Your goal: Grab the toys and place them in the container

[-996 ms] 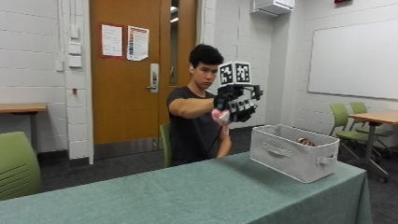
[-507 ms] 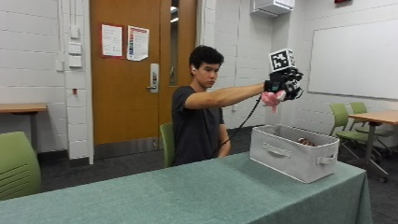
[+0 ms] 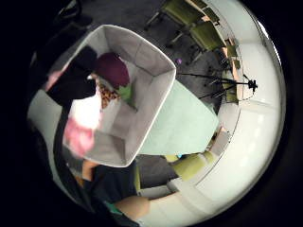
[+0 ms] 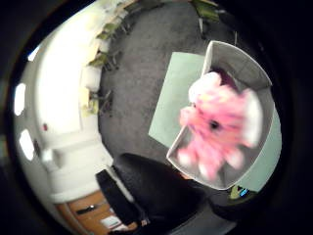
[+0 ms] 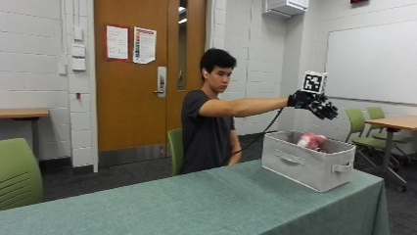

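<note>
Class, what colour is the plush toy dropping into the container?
Pink and white plush toy; clearest in the right thumb side palm view.

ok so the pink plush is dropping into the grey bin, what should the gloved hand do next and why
Probably draw the right hand back toward the person. It hangs open above the grey fabric bin, and the pink plush toy is already at the bin's rim, out of its fingers. No other toy shows on the green tablecloth, so I cannot tell where a next one would be.

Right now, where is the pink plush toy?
In the outside view, the pink plush toy is at the rim of the grey container, below the gloved right hand.
</note>
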The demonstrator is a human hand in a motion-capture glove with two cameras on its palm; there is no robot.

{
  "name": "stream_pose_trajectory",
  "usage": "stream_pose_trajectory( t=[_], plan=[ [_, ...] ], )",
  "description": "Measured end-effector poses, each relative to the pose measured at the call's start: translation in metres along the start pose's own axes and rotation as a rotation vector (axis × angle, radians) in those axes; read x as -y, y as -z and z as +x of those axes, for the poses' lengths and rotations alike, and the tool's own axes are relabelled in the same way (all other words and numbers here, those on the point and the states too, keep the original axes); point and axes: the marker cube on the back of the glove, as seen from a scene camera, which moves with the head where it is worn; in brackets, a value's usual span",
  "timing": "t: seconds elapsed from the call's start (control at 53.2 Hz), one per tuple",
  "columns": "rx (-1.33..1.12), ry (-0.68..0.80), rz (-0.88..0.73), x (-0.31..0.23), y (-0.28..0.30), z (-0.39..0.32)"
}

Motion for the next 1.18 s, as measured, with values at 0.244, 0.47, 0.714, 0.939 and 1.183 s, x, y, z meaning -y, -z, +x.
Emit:
stream_pose_trajectory(
  t=[0.244,0.47,0.714,0.939,1.183],
  plan=[
    [0.003,-0.113,0.141,-0.068,0.019,0.036],
    [-0.091,-0.391,0.183,-0.142,0.001,0.102],
    [-0.090,-0.480,0.198,-0.218,-0.047,0.157],
    [-0.110,-0.530,0.184,-0.251,-0.082,0.179],
    [-0.084,-0.526,0.167,-0.254,-0.102,0.189]
  ],
)
